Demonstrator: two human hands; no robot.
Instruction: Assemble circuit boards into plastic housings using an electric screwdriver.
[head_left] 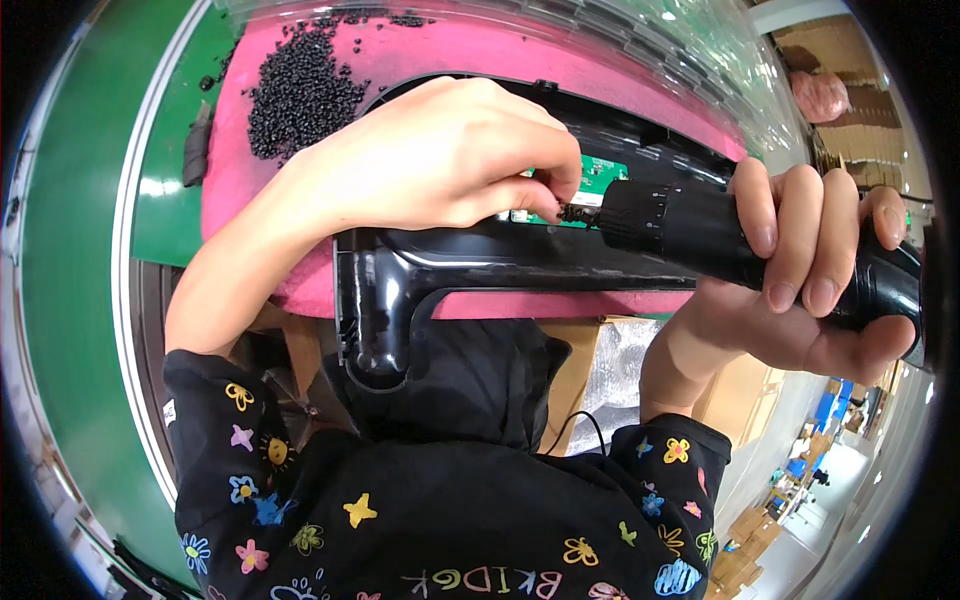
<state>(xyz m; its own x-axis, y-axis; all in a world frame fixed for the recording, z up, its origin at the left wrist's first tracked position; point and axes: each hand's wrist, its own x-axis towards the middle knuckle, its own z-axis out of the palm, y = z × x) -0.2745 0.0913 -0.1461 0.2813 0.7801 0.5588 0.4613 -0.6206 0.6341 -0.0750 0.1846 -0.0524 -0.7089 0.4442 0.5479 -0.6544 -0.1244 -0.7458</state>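
Observation:
My right hand [815, 235] is wrapped round a black electric screwdriver [690, 225], held level with its tip pointing left. Dark small pieces that look like black screws [577, 213] cluster at the tip. Thumb and forefinger of my left hand [450, 160] are pinched together on them. Below both hands lies a long, glossy black plastic housing [520, 262] with a curved end. Inside it sits a green circuit board [603, 180], partly covered by my left fingers and the screwdriver.
A heap of small black screws [300, 95] lies on the pink mat [235, 210] at the far left. Clear plastic trays [640, 45] line the far edge. A dark roll [197, 152] is on the green surface at the left. Cardboard boxes [745, 400] stand at the right.

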